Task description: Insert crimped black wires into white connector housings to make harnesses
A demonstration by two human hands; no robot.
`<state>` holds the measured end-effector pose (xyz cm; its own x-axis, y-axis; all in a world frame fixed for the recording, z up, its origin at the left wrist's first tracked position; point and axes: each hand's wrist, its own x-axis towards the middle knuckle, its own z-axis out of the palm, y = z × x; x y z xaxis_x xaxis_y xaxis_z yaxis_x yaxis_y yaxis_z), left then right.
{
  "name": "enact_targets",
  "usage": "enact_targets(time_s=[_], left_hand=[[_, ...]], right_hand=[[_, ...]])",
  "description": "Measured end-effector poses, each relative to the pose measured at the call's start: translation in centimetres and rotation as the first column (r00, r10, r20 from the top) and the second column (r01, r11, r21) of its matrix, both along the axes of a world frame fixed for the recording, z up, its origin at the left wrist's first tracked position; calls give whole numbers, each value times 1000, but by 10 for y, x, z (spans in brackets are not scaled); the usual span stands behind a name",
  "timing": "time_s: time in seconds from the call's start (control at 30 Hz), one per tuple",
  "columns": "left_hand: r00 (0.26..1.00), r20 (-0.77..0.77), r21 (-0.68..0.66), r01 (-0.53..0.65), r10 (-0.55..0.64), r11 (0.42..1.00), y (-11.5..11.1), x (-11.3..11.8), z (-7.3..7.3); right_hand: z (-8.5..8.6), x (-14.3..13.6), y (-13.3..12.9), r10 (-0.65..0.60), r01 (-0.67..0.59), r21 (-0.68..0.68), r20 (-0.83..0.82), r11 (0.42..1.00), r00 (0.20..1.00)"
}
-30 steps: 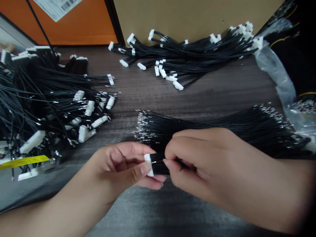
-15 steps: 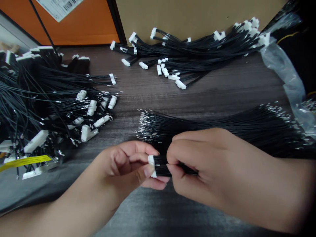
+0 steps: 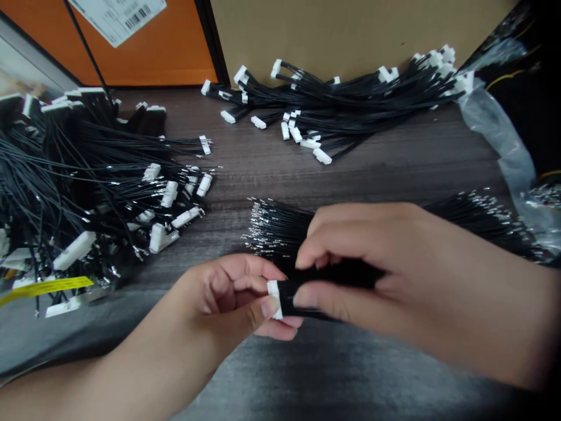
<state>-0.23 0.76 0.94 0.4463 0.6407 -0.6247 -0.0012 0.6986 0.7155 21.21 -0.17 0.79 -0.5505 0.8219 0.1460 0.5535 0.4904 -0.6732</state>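
My left hand (image 3: pixel 236 298) pinches a white connector (image 3: pixel 275 299) between thumb and fingers, with black wires running right from it. Just right of the connector, my right hand (image 3: pixel 363 257) is over these wires, its thumb and forefinger apart and nothing visible gripped between them. Behind my hands lies a long bundle of loose black wires (image 3: pixel 280 225) with bare metal tips at both ends; its middle is hidden by my right hand.
Wired white connectors pile up in a black heap (image 3: pixel 87 158) at left, beside a yellow strip (image 3: pixel 48 287). Finished-looking harnesses (image 3: pixel 350 99) lie at the back before a cardboard box (image 3: pixel 350 35). An orange box (image 3: pixel 149 58) and plastic bag (image 3: pixel 504 134) flank them.
My right hand's thumb and forefinger have parted from their pinch on the wires, and the hand has risen slightly. My left hand keeps the connector. The whole view has shifted a little.
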Motion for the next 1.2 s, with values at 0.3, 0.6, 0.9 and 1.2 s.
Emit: enact_targets(time_s=[0.3, 0.6, 0.9, 1.2], left_hand=[[996, 54, -53, -65, 67, 997, -18, -22, -19], [991, 85, -94, -92, 100, 991, -15, -19, -9], [987, 135, -59, -79, 86, 995, -19, -20, -20], [978, 176, -64, -104, 114, 992, -19, -22, -22]], right_hand=[[-12, 0, 14, 6, -4, 18, -86, 1000, 996], [13, 11, -6, -33, 34, 17, -65, 999, 997], [2, 6, -19, 18, -21, 29, 107, 999, 994], [-10, -3, -20, 73, -96, 242, 103, 966, 992]])
